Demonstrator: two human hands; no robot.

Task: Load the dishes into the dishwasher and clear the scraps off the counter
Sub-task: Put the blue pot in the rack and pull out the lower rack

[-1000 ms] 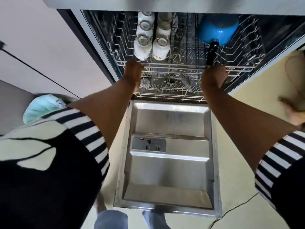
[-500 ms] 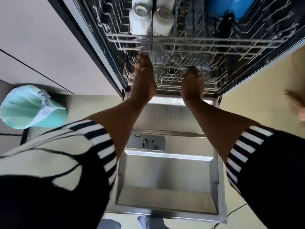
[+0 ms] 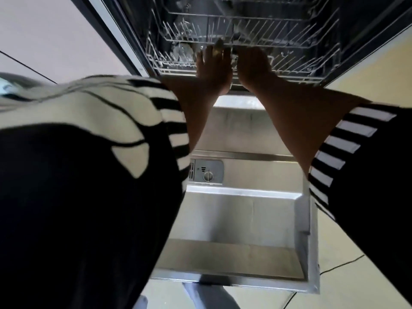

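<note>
left hand (image 3: 212,64), right hand (image 3: 253,65), outstretched (close together)

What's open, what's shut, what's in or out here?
Dishwasher door: open, folded down flat.
Detergent dispenser: lid looks shut.
Upper rack: inside the tub.
Lower rack: inside the tub.
Left hand: at lower rack's front, fingers straight.
Right hand: at lower rack's front, fingers hidden.

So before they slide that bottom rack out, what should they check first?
1. Dishwasher door folded fully down: ok.
2. Left hand at the front of the lower rack: ok.
3. Right hand beside it: ok.
4. Fingers curled round the front rail: cannot tell, blurred.
5. Upper rack out of the way above: ok.
6. What sits in the lower rack: cannot tell.
</note>
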